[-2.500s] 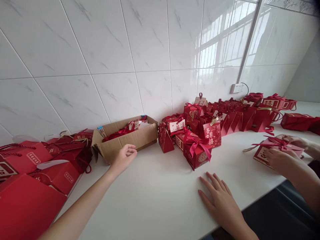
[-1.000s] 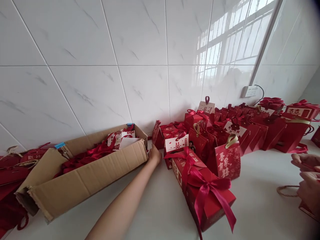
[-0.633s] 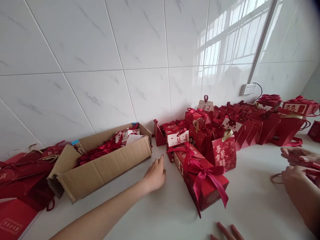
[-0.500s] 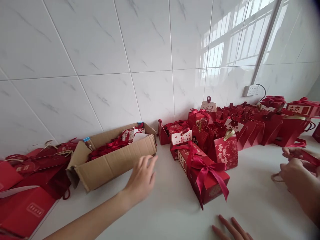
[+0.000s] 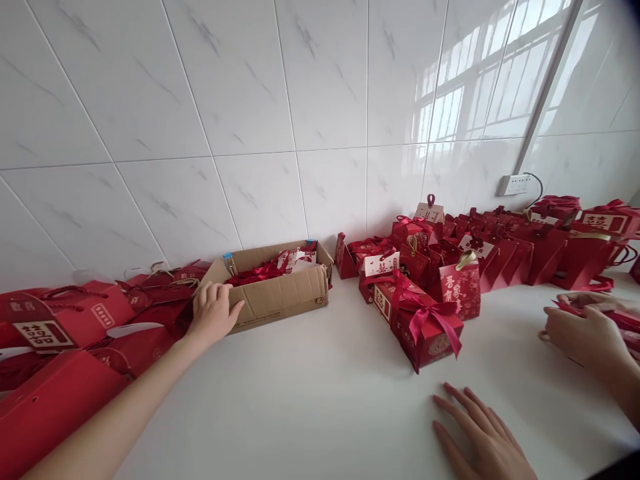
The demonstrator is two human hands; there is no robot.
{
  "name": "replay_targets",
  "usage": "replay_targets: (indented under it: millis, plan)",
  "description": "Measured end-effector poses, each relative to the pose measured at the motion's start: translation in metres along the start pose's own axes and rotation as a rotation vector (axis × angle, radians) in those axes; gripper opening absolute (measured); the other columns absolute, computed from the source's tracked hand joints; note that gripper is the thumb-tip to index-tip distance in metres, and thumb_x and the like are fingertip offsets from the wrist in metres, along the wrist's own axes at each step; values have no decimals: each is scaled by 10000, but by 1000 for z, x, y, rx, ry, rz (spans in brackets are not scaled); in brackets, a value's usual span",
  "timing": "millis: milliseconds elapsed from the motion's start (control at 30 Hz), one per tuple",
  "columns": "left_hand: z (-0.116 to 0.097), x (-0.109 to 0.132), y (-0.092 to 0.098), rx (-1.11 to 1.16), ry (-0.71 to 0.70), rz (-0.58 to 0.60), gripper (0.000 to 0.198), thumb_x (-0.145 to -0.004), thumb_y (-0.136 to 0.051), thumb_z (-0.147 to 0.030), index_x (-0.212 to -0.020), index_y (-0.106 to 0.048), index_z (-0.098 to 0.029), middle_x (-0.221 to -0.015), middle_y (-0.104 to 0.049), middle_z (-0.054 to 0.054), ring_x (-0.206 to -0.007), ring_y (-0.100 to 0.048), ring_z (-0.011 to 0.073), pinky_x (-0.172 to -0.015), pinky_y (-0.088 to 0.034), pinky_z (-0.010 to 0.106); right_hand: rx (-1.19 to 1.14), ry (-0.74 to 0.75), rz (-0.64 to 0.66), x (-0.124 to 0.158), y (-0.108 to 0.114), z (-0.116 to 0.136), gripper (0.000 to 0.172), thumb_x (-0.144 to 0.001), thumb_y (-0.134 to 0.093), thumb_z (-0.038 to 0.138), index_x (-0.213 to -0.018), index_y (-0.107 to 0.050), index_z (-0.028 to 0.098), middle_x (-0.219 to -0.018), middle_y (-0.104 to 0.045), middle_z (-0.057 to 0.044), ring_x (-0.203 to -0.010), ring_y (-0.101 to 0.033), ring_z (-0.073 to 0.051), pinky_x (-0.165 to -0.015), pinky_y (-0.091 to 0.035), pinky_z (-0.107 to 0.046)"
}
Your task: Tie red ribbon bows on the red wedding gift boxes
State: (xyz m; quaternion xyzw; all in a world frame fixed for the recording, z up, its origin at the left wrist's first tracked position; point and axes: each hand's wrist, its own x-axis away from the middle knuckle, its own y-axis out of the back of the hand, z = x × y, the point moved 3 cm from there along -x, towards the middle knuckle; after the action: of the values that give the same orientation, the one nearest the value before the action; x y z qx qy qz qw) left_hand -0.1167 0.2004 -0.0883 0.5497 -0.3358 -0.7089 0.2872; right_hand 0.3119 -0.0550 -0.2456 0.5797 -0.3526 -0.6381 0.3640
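- While the cardboard box is set near the wall, its left end is overlapped by the left hand, grip unclear.
- Fingers spread, the right hand is laid on the table.

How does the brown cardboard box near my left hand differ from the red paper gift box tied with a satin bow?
The brown cardboard box is open-topped; the red paper gift box with the satin bow is closed. The cardboard box is longer than the gift box. The cardboard box is mostly plain; the gift box is ornately printed. Both stand on the white table.
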Motion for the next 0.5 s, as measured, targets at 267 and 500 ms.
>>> replay_targets:
  millis: [267,500]
  plan:
    - [-8,-12,0,7,6,24,433,-835,-405,-370,-1140,-532,-90,-1143,-565,214,-1220,-413,374,-999,-338,494,-4,-47,-26,-2,5,9,422,-869,-408,507,-1130,-669,301,-1262,-604,17,-1183,-554,-301,-877,-555,-480]
    - [9,43,85,-61,18,84,591,-825,-377,-429,-1313,-457,-105,-1356,-460,182,-1314,-302,388,-1010,-342,517,-7,13,11,3,-9,-9,431,-852,-453,522,-1186,-636,320,-1285,-585,28,-1170,-566,-295,-865,-566,-459]
